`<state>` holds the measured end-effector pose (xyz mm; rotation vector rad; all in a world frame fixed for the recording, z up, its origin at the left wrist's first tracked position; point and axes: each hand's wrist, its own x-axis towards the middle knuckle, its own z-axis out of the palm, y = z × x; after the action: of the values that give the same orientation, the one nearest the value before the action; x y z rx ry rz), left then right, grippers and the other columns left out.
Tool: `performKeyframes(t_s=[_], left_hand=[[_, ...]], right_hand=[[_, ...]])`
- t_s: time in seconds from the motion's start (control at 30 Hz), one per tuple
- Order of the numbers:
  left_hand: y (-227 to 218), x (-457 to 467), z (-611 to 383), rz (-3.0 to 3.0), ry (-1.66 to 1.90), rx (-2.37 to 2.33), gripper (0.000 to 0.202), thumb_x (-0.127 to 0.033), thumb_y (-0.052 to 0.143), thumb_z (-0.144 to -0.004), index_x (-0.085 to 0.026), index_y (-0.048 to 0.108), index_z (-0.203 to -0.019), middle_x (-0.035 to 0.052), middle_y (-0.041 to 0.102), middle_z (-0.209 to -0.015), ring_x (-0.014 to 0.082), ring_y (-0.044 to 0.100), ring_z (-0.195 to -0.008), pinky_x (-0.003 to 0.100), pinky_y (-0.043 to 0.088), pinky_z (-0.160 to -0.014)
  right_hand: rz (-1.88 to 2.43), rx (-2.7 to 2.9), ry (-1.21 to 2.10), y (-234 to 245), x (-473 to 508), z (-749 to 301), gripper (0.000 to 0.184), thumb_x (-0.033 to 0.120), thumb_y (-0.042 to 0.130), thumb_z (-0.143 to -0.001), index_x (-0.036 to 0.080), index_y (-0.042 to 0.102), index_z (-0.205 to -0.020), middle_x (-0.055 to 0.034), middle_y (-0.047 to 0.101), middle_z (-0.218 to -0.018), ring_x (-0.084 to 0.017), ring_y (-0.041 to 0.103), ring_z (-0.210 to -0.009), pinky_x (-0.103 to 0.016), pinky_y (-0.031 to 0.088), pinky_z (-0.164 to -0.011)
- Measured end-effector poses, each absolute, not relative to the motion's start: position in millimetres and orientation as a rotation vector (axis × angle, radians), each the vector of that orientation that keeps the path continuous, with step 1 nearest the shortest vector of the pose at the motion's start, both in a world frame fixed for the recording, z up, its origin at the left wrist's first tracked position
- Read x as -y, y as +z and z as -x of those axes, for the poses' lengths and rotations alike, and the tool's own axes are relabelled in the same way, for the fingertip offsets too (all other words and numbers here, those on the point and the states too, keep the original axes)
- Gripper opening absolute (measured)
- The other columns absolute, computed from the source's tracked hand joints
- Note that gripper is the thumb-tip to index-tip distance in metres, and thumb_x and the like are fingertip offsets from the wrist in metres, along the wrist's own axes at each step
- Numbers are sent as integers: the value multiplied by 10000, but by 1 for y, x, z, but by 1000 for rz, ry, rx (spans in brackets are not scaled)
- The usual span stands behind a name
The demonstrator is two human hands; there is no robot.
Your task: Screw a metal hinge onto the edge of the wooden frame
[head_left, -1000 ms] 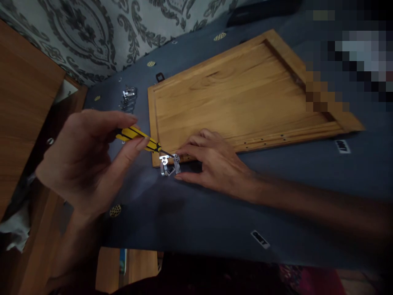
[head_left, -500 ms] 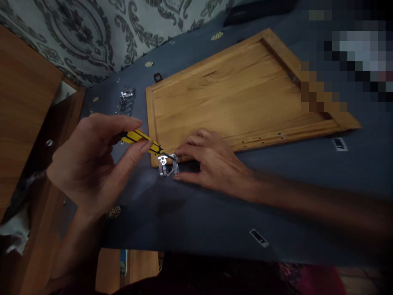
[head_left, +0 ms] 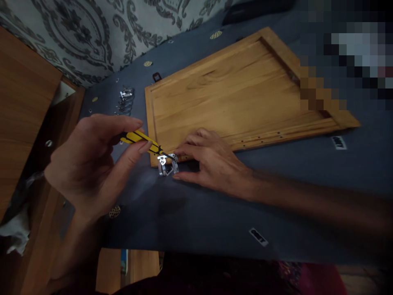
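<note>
Between the thumb and fingers of my left hand (head_left: 95, 159) is a yellow and black screwdriver (head_left: 143, 140), its shaft slanting down to the right. The tip meets a shiny metal hinge (head_left: 167, 161) at the near left corner of a wooden cabinet door (head_left: 215, 98). My right hand (head_left: 211, 162) pinches the right side of this hinge, thumb below and fingers above on the door's edge. Whether a screw sits under the tip is too small to tell.
Several metal pieces and screws (head_left: 125, 98) lie left of the door on the dark blue patterned cloth (head_left: 208, 221). A brown handle (head_left: 156, 77) shows at the door's far left edge. Wooden furniture (head_left: 24, 119) stands at the left. A dark object (head_left: 258, 11) lies at the back.
The view has shifted very slightly. Both hands, the screwdriver and the hinge stay nearly in the same place.
</note>
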<state>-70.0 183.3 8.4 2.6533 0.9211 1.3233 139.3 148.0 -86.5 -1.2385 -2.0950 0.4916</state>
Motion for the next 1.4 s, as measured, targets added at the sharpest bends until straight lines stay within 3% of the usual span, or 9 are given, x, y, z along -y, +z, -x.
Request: performKeyframes(t_s=[0.2, 0.5, 1.07, 1.23, 1.4], left_hand=[[5, -189, 72, -2564, 1363, -771, 379, -117, 851, -776, -265, 785, -1118, -26, 790, -972, 184, 746, -805, 360, 629, -645], [8, -193, 74, -2475, 1284, -725, 500, -158, 850, -811, -388, 744, -1243, 7, 735, -1071, 226, 752, -872, 398, 671, -706], [14, -197, 78, -2435, 1119, -684, 368, -189, 831, -855, -347, 771, -1182, 0, 766, -1052, 221, 754, -894, 408, 709, -766], [15, -207, 80, -2413, 1323, -710, 286, -325, 853, -848, -352, 767, -1119, 4, 744, -956, 219, 741, -830, 424, 702, -690], [10, -214, 82, -2419, 1425, -706, 329, -288, 875, -821, -309, 762, -1129, -4, 720, -976, 191, 739, -839, 393, 677, -699]], right_hand=[[1269, 2096, 493, -85, -148, -138, 450, 478, 875, -804, 139, 791, -1086, -92, 683, -937, -280, 560, -962, -399, 417, -852], [1265, 2096, 490, -85, -148, -138, 421, 461, 878, -805, 155, 794, -1083, -90, 681, -935, -279, 562, -965, -384, 410, -839], [1240, 2088, 453, -88, -148, -138, 448, 490, 870, -809, 153, 794, -1095, -91, 687, -949, -282, 569, -965, -396, 415, -846], [1232, 2092, 449, -89, -149, -139, 447, 493, 869, -808, 157, 794, -1094, -91, 689, -952, -283, 576, -973, -396, 421, -851], [1245, 2088, 473, -88, -148, -139, 439, 467, 870, -814, 152, 795, -1111, -95, 690, -947, -288, 578, -972, -406, 428, -859]])
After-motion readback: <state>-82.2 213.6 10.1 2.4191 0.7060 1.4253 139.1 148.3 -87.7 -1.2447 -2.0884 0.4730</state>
